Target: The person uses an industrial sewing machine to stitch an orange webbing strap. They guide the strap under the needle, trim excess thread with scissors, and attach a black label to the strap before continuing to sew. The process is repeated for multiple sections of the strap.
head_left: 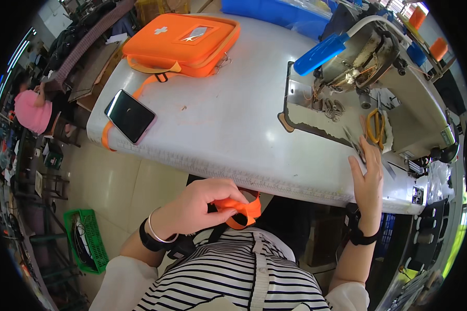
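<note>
My left hand [202, 205] is closed on a looped orange webbing strap [246, 210], which hangs just off the table's front edge before my body. At the right, my right hand [369, 173] is over the tabletop with its fingers stretched out and the thumb apart. A slim silver metal tool with pointed blades [355, 145] lies beside its thumb and fingers; whether they touch it I cannot tell. Just beyond the fingertips is a pair of scissors with yellow handles [374, 126], resting on the sewing machine bed.
A sewing machine [415, 98] with a blue tube [321, 54] fills the right side. An orange zipped case [179, 44] and a phone [130, 116], lying over an orange strap, are on the white table [228, 124]. A green basket [96, 243] stands on the floor; a person in pink [32, 111] sits far left.
</note>
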Demonstrator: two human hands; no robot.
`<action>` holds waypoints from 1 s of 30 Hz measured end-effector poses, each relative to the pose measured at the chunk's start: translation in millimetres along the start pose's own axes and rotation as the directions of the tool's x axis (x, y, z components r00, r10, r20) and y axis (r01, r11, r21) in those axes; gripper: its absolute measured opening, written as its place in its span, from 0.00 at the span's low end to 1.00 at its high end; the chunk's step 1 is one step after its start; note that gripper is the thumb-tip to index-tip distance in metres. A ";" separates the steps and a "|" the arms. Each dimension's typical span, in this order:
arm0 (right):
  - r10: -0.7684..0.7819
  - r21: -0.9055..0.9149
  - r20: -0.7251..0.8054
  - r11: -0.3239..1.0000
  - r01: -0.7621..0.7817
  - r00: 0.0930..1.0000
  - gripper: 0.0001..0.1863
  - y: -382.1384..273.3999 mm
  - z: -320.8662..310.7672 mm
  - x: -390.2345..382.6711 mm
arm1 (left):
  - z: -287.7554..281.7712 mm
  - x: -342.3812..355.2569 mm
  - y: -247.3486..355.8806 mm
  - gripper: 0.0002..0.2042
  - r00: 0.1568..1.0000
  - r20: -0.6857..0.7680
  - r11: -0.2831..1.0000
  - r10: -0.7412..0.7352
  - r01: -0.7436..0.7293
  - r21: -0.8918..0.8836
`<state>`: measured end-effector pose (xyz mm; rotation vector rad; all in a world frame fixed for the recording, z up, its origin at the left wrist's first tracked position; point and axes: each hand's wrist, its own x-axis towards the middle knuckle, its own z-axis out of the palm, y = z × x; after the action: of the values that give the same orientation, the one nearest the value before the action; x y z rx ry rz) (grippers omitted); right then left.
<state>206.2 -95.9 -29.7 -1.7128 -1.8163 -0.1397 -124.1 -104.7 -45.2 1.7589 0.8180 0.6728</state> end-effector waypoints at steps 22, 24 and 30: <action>-0.173 0.859 0.485 -0.088 -0.504 0.857 0.09 -28.7 0.5 -33.4 | 22.1 17.2 2.6 0.21 0.968 -0.249 0.978 -0.015 -0.037 -0.204; -0.106 0.833 0.516 -0.172 -0.527 0.850 0.12 -30.9 7.7 -35.2 | 20.3 20.7 3.5 0.22 0.976 -0.210 0.876 -0.055 -0.054 -0.479; 0.011 0.681 0.533 0.589 -0.436 0.846 0.33 -60.0 15.0 -36.2 | 5.4 36.6 1.6 0.23 0.992 -0.126 0.712 0.000 -0.089 -0.697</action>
<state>143.3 -128.9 -39.7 -1.3287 -1.5405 1.1539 -97.3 -79.2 -43.2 1.0399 0.4876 0.9766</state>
